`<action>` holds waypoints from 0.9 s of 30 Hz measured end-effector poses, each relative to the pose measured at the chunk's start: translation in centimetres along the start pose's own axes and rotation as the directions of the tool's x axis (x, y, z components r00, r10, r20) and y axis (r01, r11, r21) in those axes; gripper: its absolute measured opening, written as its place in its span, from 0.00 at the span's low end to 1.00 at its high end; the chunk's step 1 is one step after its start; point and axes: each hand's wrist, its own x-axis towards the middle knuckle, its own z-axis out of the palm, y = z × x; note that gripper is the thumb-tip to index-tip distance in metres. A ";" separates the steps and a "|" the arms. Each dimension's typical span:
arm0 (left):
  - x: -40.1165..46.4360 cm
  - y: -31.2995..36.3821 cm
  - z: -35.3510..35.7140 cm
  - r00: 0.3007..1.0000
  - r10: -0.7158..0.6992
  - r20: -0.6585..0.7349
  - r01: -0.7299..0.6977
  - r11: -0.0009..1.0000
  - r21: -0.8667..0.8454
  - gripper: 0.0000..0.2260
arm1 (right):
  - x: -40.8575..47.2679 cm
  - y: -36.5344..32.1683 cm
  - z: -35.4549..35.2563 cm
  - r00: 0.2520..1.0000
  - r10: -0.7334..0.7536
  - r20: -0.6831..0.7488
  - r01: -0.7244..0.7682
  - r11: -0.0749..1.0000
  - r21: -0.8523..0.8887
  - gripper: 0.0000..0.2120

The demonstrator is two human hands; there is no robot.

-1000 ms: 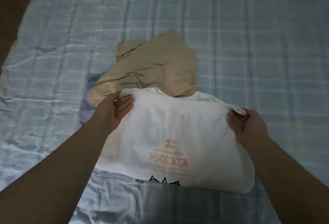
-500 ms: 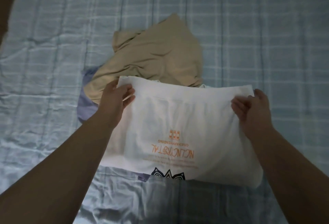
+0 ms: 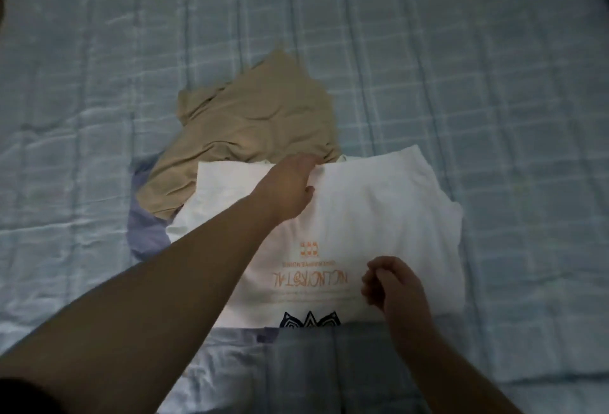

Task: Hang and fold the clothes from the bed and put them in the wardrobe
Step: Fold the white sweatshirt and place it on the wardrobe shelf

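Observation:
A white T-shirt (image 3: 379, 216) with orange lettering and a black pattern lies folded on the bed, print facing me upside down. My left hand (image 3: 290, 189) reaches across to the middle of its far edge and pinches the fabric there, thumb on top. Over the shirt's near right part, beside the lettering, my right hand (image 3: 392, 285) hovers with its fingers loosely curled and nothing in it. A crumpled tan garment (image 3: 257, 120) lies just beyond the shirt, partly under its far edge.
A lavender garment (image 3: 145, 229) shows under the tan one and the shirt's left side. A bluish cloth (image 3: 313, 367) overlaps the shirt's near edge. The bed (image 3: 494, 67) has a light blue checked sheet that spreads around the pile.
My right hand let go of the shirt's right corner and drew back towards me. My left hand slid from the left corner to the middle of the far edge.

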 end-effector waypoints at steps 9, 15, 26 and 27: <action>3.7 -1.2 -0.2 0.989 -0.108 0.102 0.064 0.930 0.363 0.24 | -2.8 9.3 1.3 0.954 0.229 -0.194 -0.230 0.973 0.018 0.14; 3.4 -2.3 -0.5 0.984 0.003 0.180 -0.086 0.887 0.453 0.32 | -4.0 11.2 4.6 0.915 0.376 -0.145 -0.338 0.912 0.230 0.12; 4.5 -1.8 -0.6 0.917 -0.144 0.372 0.061 0.972 0.226 0.29 | -4.0 10.3 7.1 0.880 0.464 -0.097 -0.328 0.745 0.581 0.05; 4.5 -1.8 -0.4 0.913 -0.152 0.380 0.078 0.976 0.204 0.27 | -4.0 10.5 7.0 0.887 0.453 -0.089 -0.325 0.749 0.577 0.06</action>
